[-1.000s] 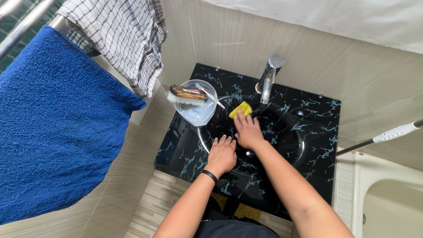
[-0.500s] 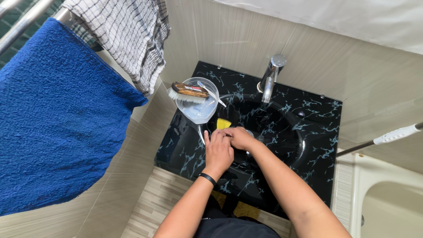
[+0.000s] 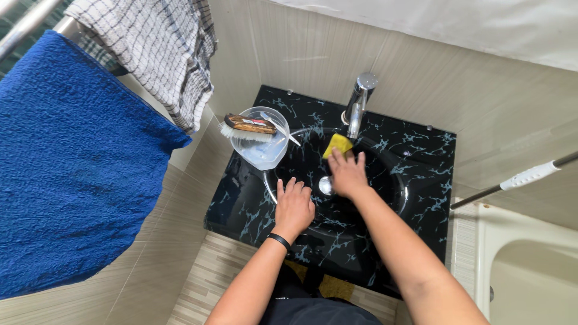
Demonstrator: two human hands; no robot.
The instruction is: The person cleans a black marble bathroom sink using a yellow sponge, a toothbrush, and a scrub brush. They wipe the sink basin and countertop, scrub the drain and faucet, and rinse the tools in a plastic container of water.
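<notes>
- The right hand (image 3: 347, 174) presses a yellow sponge (image 3: 337, 145) against the inside of the black marbled sink (image 3: 415, 174), just below the chrome tap (image 3: 358, 105).
- The left hand (image 3: 293, 207) lies flat on the sink's near rim.
- A brush (image 3: 248, 126) rests across a clear bowl (image 3: 260, 150) at the sink's left corner.
- A blue towel (image 3: 72, 168) and a checked cloth (image 3: 156, 54) hang on the left.

- yellow sponge (image 3: 337, 144): small, your right hand (image 3: 347, 175) presses it flat against the far inner wall of the black marbled sink (image 3: 415, 174), just below the tap.
- your left hand (image 3: 293, 206): flat on the sink's near rim.
</notes>
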